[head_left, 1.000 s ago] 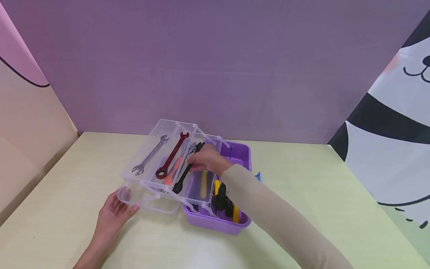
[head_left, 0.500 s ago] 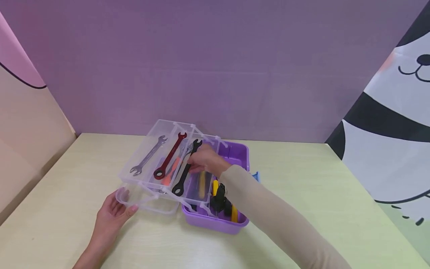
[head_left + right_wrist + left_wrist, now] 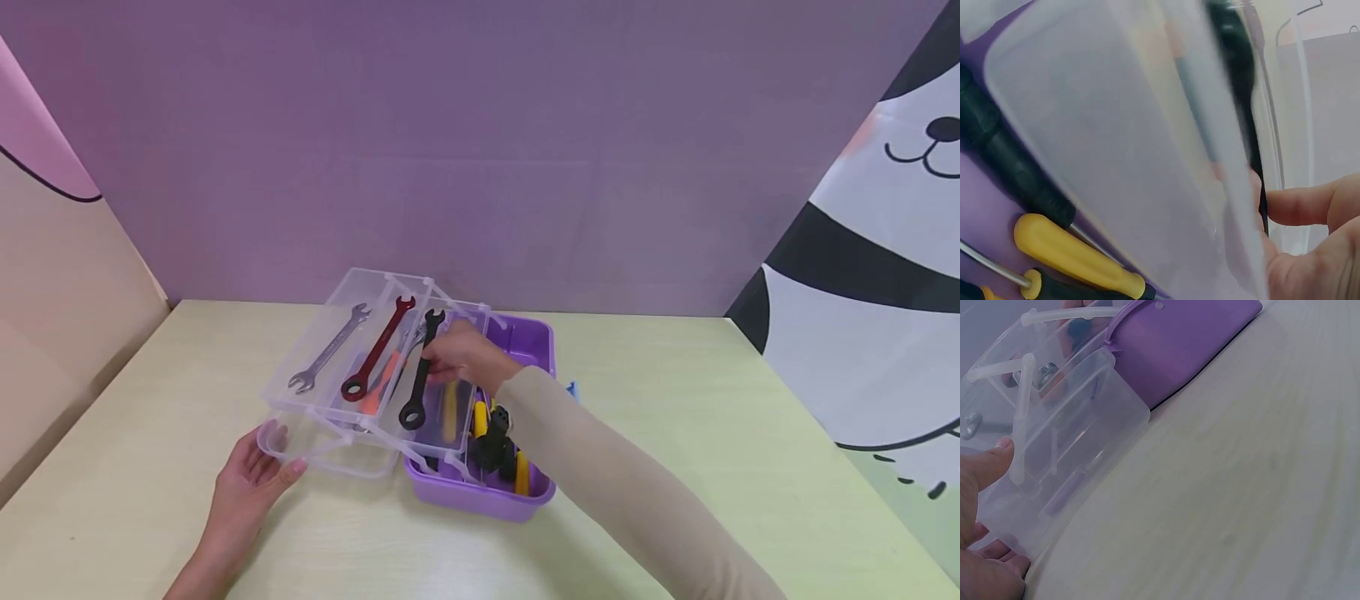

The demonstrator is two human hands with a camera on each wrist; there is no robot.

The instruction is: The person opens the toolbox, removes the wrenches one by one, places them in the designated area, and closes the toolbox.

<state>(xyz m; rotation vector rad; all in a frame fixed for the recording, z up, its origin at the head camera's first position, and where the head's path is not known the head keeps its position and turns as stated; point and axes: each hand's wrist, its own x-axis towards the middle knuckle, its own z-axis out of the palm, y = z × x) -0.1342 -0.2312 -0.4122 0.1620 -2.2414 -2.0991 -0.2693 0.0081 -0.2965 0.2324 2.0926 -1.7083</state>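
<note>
My right hand (image 3: 465, 358) pinches a black combination wrench (image 3: 421, 379) by its shaft, over the inner clear tray of a purple toolbox (image 3: 480, 497). In the right wrist view, thumb and fingers meet on the dark wrench (image 3: 1244, 94) behind the tray's clear wall. My left hand (image 3: 243, 483) grips the corner of the clear lid (image 3: 352, 460), fingers behind it and thumb in front. The left wrist view shows that hand's thumb (image 3: 988, 465) against the clear plastic. A red wrench (image 3: 378, 350) and a silver wrench (image 3: 330, 350) lie in the outer clear tray (image 3: 330, 312).
Orange (image 3: 382, 385) and wooden-coloured pieces show through the trays. Black and yellow tools (image 3: 495, 450) lie in the purple base, among them a yellow-handled tool (image 3: 1075, 253). A small blue piece (image 3: 573, 391) sticks out at the box's right side. A purple wall (image 3: 480, 150) stands behind the table.
In my right hand the black wrench has come up into plain sight, turned steeper, and its ring end has shifted right. My left hand keeps its grip on the lid.
</note>
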